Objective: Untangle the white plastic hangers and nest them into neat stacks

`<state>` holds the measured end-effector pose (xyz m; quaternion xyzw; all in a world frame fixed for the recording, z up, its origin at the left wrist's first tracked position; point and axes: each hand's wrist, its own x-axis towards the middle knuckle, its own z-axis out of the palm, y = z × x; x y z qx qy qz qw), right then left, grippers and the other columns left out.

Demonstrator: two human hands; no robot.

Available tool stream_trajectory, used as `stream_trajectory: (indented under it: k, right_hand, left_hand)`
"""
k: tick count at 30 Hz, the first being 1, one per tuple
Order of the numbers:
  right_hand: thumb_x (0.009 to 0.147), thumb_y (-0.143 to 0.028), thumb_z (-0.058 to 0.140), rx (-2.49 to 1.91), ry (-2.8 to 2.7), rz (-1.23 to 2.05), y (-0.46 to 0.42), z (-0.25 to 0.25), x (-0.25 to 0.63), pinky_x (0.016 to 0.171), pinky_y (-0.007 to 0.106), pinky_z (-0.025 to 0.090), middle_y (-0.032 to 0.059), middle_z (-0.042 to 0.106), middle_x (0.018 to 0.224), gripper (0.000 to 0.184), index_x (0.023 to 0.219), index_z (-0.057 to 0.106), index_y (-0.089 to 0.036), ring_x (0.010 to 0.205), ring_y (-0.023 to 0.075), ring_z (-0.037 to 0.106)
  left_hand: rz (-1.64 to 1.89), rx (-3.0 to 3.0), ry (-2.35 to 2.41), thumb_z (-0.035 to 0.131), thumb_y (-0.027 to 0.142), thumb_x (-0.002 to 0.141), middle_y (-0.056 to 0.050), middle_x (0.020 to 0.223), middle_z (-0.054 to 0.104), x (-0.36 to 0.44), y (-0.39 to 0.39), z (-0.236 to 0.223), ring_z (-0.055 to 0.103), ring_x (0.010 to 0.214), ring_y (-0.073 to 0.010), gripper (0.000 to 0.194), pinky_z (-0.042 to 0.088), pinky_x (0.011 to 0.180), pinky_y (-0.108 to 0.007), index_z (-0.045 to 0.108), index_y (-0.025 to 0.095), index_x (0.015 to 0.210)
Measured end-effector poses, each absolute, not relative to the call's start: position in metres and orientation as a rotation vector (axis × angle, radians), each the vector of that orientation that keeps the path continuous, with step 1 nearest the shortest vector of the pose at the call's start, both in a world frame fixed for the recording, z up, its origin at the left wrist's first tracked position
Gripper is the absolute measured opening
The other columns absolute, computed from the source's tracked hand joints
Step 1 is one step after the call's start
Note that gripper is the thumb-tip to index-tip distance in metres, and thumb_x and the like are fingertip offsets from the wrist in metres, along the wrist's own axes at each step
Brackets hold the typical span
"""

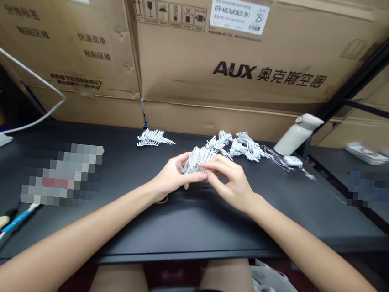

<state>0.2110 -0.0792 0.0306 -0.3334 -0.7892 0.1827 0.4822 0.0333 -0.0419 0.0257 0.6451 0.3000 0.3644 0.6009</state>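
My left hand [171,176] is closed around a bundle of thin white hook-like pieces [198,159], held just above the dark desk. From the other side, my right hand [229,179] bends its fingers in and touches the bundle with thumb and fingertips. Its fingertips hide part of the bundle's near right edge. Beyond the hands lie more white bundles [247,146], heaped on the desk. A separate bundle [154,137] rests to the left, near the cardboard. A thin yellow loop [162,201] lies under my left wrist.
Large cardboard boxes [188,72] wall off the back of the desk [179,236]. A white bottle [297,135] leans at the back right, beside a small white case [292,161]. At left are a blurred-out flat object [64,175] and cables [18,221]. A black shelf post [371,57] stands right.
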Motion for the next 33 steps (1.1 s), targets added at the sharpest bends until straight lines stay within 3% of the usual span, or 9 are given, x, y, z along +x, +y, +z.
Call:
stream_trajectory:
  k: [3,6,10,18,23,26,33]
  right_hand:
    - [0.086,-0.021,0.055,-0.827,-2.003,0.393,-0.077,0.032,0.215,0.062,0.031,0.050,0.0051,0.060,0.079,0.018,0.096,0.070,-0.023,0.069,0.0155,0.056]
    - [0.083,-0.022,0.057,-0.799,-2.114,0.359,-0.074,0.033,0.222,0.062,0.031,0.049,0.0044,0.062,0.076,0.016,0.091,0.071,-0.023,0.066,0.0159,0.057]
    - [0.081,-0.019,0.057,-0.793,-2.106,0.306,-0.076,0.034,0.225,0.064,0.031,0.049,0.0046,0.063,0.077,0.017,0.092,0.070,-0.023,0.068,0.0164,0.058]
    - [0.080,-0.025,0.062,-1.028,-1.932,0.499,-0.088,0.028,0.202,0.051,0.027,0.041,0.0011,0.055,0.067,0.006,0.080,0.063,-0.019,0.054,0.0120,0.048]
    - [0.083,-0.027,0.058,-1.043,-1.889,0.802,-0.091,0.033,0.201,0.060,0.025,0.043,0.0006,0.051,0.074,0.013,0.074,0.055,-0.018,0.063,0.0113,0.048]
    - [0.083,-0.032,0.060,-0.994,-1.872,1.069,-0.090,0.042,0.208,0.060,0.024,0.043,0.0016,0.050,0.082,0.018,0.073,0.055,-0.017,0.066,0.0103,0.048]
    - [0.081,-0.037,0.063,-1.025,-1.743,1.288,-0.081,0.056,0.226,0.047,0.021,0.036,-0.0041,0.048,0.059,0.024,0.072,0.053,-0.017,0.050,0.0071,0.043]
  left_hand:
    - [0.799,1.613,0.697,0.075,0.033,0.067,-0.002,0.081,0.061,0.032,-0.041,0.026,0.053,0.061,-0.0107,0.044,0.042,0.045,-0.019,0.059,0.015,0.104]
    - [0.832,1.777,0.700,0.075,0.027,0.065,-0.005,0.094,0.065,0.031,-0.044,0.026,0.060,0.076,-0.0159,0.051,0.050,0.063,-0.025,0.057,0.015,0.111]
    - [0.911,1.939,0.765,0.074,0.025,0.064,-0.006,0.103,0.066,0.033,-0.050,0.027,0.062,0.090,-0.0211,0.054,0.049,0.079,-0.029,0.055,0.016,0.114]
    - [1.048,2.108,0.954,0.069,0.022,0.065,-0.007,0.107,0.065,0.035,-0.051,0.025,0.062,0.093,-0.0232,0.048,0.049,0.082,-0.032,0.057,0.017,0.111]
    - [1.112,2.240,0.992,0.068,0.026,0.069,-0.008,0.107,0.064,0.030,-0.043,0.023,0.061,0.095,-0.0232,0.046,0.047,0.083,-0.032,0.057,0.017,0.113]
    - [1.019,2.403,1.022,0.066,0.025,0.072,-0.010,0.109,0.064,0.023,-0.037,0.024,0.059,0.096,-0.0241,0.048,0.046,0.082,-0.033,0.055,0.016,0.119]
    - [0.732,2.723,1.159,0.058,0.027,0.080,-0.006,0.095,0.067,0.020,-0.040,0.034,0.054,0.088,-0.0237,0.028,0.042,0.065,-0.030,0.061,0.019,0.106]
